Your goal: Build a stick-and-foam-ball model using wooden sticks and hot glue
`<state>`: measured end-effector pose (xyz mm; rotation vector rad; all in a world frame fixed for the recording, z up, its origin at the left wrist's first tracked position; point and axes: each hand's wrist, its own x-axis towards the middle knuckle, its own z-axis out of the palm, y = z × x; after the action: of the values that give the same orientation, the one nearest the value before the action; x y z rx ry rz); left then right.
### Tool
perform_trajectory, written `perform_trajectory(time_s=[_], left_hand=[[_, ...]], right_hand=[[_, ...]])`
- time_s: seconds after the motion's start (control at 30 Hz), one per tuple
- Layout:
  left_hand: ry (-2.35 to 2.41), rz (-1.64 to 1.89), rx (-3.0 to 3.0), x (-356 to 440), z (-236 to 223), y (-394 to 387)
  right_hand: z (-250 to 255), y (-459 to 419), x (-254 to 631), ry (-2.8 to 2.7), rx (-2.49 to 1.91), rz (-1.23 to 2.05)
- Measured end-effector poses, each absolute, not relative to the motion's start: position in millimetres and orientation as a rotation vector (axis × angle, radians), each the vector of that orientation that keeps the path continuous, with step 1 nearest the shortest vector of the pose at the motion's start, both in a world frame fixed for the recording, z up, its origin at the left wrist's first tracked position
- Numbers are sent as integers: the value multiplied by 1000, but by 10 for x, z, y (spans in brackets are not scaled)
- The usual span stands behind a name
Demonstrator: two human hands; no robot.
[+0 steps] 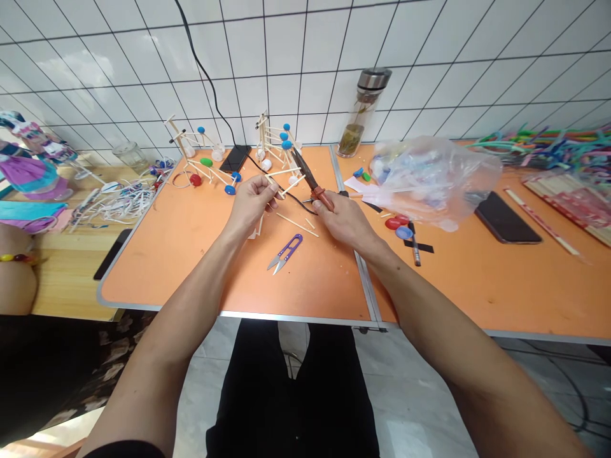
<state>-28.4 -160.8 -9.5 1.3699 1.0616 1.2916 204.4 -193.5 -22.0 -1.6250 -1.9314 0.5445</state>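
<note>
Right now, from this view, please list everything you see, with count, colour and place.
table: 1, orange, under hands
pliers: 1, red, centre
snips: 1, purple, near table edge
stick models: 2, wood and blue, far edge
phones: 2, black, far edge and right
bag: 1, clear, right
caps: several, red and blue, right of pliers
flask: 1, glass and steel, far edge
pipe cleaners: many, mixed colours, far right
paper strips: many, white, left
other person's arm: 1, bracelet, far left
left hand: 1, pinching a stick
right hand: 1, gripping pliers
</note>
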Motion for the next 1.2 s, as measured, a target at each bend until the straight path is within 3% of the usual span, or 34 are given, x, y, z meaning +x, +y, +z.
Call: perform_trajectory(time_s=[1.2], left_hand=[[1033, 1298, 1299, -278, -91, -1618]], right_hand=[[-181, -1962, 1969, -1842, -1768, 455]])
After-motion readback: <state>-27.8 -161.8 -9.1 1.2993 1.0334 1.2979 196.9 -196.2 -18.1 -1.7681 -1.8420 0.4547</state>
